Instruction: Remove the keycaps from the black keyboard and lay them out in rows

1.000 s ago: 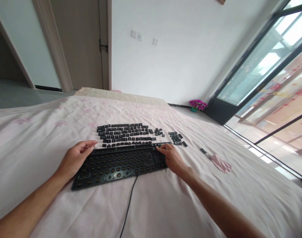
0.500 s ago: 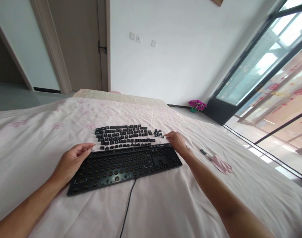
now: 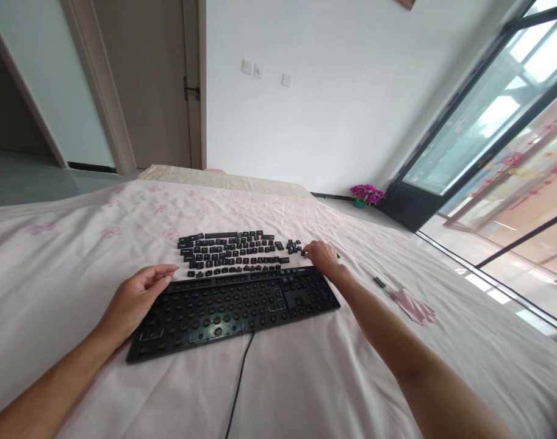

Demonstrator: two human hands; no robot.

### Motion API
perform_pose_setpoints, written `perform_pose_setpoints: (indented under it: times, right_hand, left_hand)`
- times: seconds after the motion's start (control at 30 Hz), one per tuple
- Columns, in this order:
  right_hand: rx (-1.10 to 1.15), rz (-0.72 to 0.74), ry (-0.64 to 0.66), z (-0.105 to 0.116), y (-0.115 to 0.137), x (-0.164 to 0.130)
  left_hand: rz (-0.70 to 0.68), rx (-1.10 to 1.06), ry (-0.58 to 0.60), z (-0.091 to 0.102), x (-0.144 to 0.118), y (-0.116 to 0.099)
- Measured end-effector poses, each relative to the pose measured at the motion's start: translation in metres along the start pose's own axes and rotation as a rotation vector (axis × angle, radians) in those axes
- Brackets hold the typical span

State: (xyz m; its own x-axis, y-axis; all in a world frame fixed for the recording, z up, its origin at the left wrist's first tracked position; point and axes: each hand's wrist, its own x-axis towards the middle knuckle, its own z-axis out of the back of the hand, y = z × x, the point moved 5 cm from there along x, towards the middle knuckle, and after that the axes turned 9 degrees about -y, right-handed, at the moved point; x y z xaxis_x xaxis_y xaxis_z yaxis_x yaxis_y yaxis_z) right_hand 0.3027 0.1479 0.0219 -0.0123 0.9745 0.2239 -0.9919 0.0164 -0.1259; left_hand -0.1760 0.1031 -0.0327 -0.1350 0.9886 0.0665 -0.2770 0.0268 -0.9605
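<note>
Left hand (image 3: 138, 296): fingers loosely spread, resting on keyboard (image 3: 235, 302) at its 9 o'clock end.
Right hand (image 3: 321, 256): over loose keycaps (image 3: 235, 251) at 1 o'clock; grip hidden, cannot tell.
Progress: keyboard lies stripped on bed (image 3: 53, 256); every cap off, none refitted.

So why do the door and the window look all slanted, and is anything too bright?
In the head view the wide lens bends the edges: the door frame and the window frame lean inwards. Daylight through the glass washes out the top right corner. The keyboard and loose keycaps are evenly lit and fairly sharp; the left hand and right hand cast only soft shadows on the bedsheet.
</note>
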Motion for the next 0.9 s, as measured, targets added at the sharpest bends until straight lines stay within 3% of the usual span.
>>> perform_pose_setpoints:
  times: [0.6,0.9]
  right_hand:
    - [-0.018,0.002,0.095,-0.003,0.007,0.001]
    - [0.029,0.052,0.063,0.007,0.012,-0.007]
  left_hand:
    - [0.001,0.025,-0.007,0.000,-0.001,-0.004]
    - [0.006,0.007,-0.001,0.000,-0.001,-0.002]
